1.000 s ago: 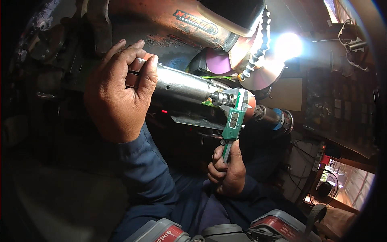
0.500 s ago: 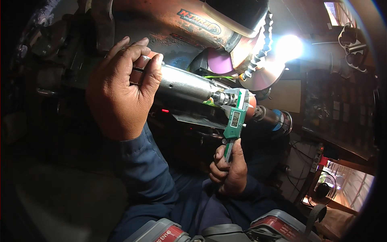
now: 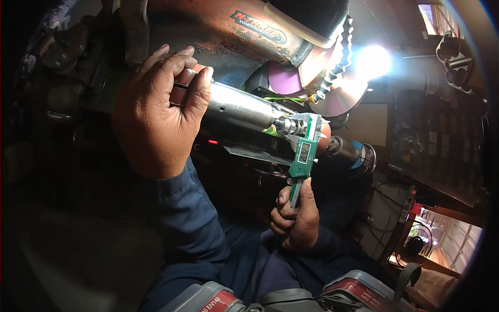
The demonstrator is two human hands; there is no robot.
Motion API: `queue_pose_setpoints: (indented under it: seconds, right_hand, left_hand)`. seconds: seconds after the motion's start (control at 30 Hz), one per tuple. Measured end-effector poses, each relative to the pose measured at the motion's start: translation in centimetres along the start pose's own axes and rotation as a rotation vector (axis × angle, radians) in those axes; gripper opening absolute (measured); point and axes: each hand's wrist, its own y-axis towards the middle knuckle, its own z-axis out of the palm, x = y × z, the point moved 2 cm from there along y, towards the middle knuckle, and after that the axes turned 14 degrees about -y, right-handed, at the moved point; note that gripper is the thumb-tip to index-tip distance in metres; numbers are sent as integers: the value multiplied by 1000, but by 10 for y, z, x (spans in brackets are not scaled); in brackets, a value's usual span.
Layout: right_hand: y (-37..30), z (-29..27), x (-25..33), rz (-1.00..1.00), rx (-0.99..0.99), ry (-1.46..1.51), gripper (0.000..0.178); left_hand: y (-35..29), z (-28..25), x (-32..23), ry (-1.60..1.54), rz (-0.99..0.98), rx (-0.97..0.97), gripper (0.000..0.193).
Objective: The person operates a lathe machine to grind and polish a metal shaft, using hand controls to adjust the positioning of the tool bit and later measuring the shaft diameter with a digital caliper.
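Note:
A digital caliper (image 3: 301,165) with a green display housing is held upright in my right hand (image 3: 298,218), thumb and fingers closed on the lower end of its beam. Its jaws straddle a small shiny metal part (image 3: 287,126) that projects from the right end of a long steel cylinder (image 3: 240,107). Whether both jaws touch the part is hard to see. At the cylinder's left end, my left hand (image 3: 156,112) is wrapped round a reddish-brown collar (image 3: 178,93), thumb on the near side. Its inner fingers are partly hidden.
Behind the cylinder stand an orange machine housing (image 3: 208,23), a purple grinding wheel (image 3: 284,80) and a segmented coolant hose (image 3: 335,73). A bright lamp (image 3: 372,61) shines at the right. Past the caliper sits a cylindrical tailstock-like part (image 3: 356,154). A fan (image 3: 417,242) stands lower right.
The caliper and my right hand stay in place at the metal part. My left hand has shifted very slightly to the right, still on the collar.

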Motion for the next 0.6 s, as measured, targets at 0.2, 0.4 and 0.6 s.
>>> queue_pose_setpoints:
  seconds: [0.2, 0.4, 0.6]
  right_hand:
    - [1, -3, 0, -3, 2, -1, 58]
    - [1, -1, -1, -10, 10, 3, 57]
    - [2, -2, -3, 0, 16, 16, 57]
  left_hand:
    - [0, 2, -1, 15, 10, -4, 19]
    - [-1, 0, 1, 23, 15, 4, 20]
    - [-1, -2, -1, 27, 3, 13, 20]
